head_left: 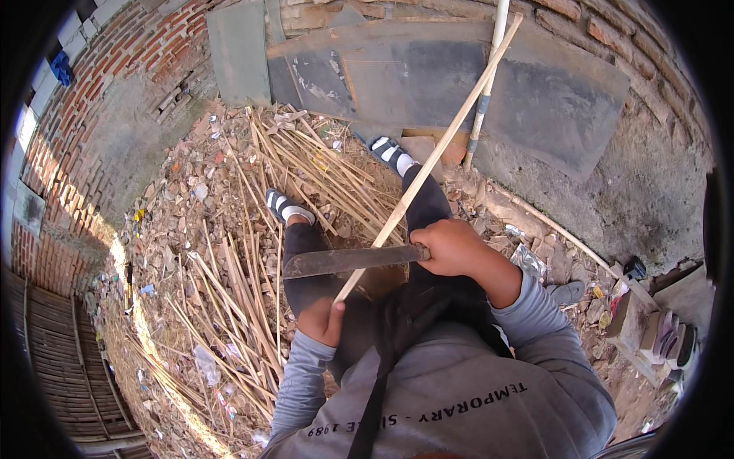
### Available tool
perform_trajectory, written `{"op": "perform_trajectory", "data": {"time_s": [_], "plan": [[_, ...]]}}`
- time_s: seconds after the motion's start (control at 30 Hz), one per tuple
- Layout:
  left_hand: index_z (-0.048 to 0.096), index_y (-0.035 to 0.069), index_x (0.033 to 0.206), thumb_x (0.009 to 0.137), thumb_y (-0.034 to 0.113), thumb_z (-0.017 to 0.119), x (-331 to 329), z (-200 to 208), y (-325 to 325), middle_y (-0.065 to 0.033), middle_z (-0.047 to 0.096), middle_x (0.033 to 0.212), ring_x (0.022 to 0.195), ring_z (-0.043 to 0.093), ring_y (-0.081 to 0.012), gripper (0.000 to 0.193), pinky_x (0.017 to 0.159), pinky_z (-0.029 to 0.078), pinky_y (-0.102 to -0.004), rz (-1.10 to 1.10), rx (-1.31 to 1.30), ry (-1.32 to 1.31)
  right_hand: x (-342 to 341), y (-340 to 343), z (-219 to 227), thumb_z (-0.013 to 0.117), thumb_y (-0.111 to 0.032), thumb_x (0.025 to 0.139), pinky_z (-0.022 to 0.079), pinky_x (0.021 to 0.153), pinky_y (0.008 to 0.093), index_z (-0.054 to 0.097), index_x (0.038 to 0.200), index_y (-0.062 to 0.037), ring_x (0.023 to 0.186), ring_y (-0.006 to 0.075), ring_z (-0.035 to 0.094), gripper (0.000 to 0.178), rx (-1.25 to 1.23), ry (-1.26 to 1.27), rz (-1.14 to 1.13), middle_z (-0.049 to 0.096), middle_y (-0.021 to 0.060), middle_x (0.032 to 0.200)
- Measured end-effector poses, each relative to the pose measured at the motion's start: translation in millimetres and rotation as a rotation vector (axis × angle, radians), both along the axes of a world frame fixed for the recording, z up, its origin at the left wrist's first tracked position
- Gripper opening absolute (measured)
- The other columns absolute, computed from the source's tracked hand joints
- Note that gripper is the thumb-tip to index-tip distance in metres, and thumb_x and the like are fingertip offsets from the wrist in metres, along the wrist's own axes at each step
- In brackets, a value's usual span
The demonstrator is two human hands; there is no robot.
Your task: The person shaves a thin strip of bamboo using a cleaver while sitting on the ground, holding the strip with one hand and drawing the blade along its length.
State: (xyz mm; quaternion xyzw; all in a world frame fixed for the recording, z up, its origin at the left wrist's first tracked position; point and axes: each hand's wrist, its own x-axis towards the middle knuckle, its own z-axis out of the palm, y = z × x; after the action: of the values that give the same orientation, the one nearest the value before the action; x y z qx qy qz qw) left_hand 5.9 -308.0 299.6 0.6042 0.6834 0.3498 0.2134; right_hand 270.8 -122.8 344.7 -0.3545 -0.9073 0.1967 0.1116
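Observation:
My right hand [451, 247] is wrapped round the handle of a machete, its wide dark blade [336, 262] pointing left across my lap. Under the blade runs a long pale bamboo strip [428, 164], slanting from my lap up to the far right. The near end of that strip is in my left hand [322, 321], the thumb lying along it and the other fingers mostly hidden. Blade and strip cross just beyond my left hand; whether the edge touches the wood I cannot tell.
Bamboo strips lie in piles beyond my feet [329, 168] and to my left [245, 306], on rubble-strewn ground. Dark sheets [428, 76] lean on the far wall beside a white pole [482, 115]. Several shoes [669, 336] stand at the right.

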Motion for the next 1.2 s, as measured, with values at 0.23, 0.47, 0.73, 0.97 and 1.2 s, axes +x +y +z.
{"op": "perform_trajectory", "data": {"time_s": [0.23,0.47,0.73,0.97,1.2], "plan": [[0.057,0.001,0.076,0.097,0.028,0.059,-17.0,-10.6,-14.0,-0.0093,0.05,0.055,0.05,0.048,-0.0157,0.034,0.049,0.039,-0.0328,0.062,0.08,0.013,28.7,39.7,5.7,0.072,-0.024,0.077,0.049,0.065,0.0473,0.065,0.086,-0.0083,0.073,0.0376,0.064,0.019,-0.045,0.278,-0.327,0.064,0.017,0.071],[0.058,0.001,0.077,0.098,0.03,0.052,-2.6,-2.4,-4.3,-0.0223,0.055,0.064,0.063,0.056,-0.0449,0.036,0.056,0.042,-0.0458,-0.031,-0.029,-0.028,1.9,4.8,5.5,0.073,-0.026,0.077,0.049,0.065,0.0463,0.065,0.086,-0.01,0.074,0.0362,0.065,0.02,-0.036,0.075,0.021,0.065,0.0135,0.072],[0.058,0.002,0.082,0.098,0.037,0.05,-9.6,-4.7,-1.8,-0.0218,0.056,0.064,0.064,0.058,-0.045,0.039,0.057,0.044,-0.0481,-0.081,-0.074,0.032,7.1,1.3,-17.7,0.073,-0.027,0.077,0.048,0.063,0.0462,0.065,0.085,-0.0077,0.07,0.0359,0.064,0.023,-0.19,0.122,0.027,0.064,0.0147,0.071],[0.057,0.002,0.081,0.099,0.039,0.049,-13.7,-6.0,-10.7,-0.0226,0.058,0.068,0.069,0.059,-0.045,0.042,0.06,0.045,-0.0477,-0.076,-0.182,0.002,25.7,18.5,-16.4,0.074,-0.028,0.079,0.046,0.06,0.0422,0.063,0.083,-0.0047,0.066,0.0341,0.063,0.027,-0.17,0.245,-0.163,0.061,0.016,0.067],[0.057,0.002,0.08,0.098,0.037,0.053,-0.7,7.7,-6.8,-0.0184,0.055,0.062,0.061,0.057,-0.0389,0.04,0.056,0.044,-0.0429,-0.073,-0.149,-0.045,17.9,8.1,-11.1,0.075,-0.026,0.078,0.048,0.062,0.042,0.064,0.086,-0.0047,0.066,0.0352,0.062,0.025,-0.148,0.157,-0.078,0.061,0.0169,0.068]]}}
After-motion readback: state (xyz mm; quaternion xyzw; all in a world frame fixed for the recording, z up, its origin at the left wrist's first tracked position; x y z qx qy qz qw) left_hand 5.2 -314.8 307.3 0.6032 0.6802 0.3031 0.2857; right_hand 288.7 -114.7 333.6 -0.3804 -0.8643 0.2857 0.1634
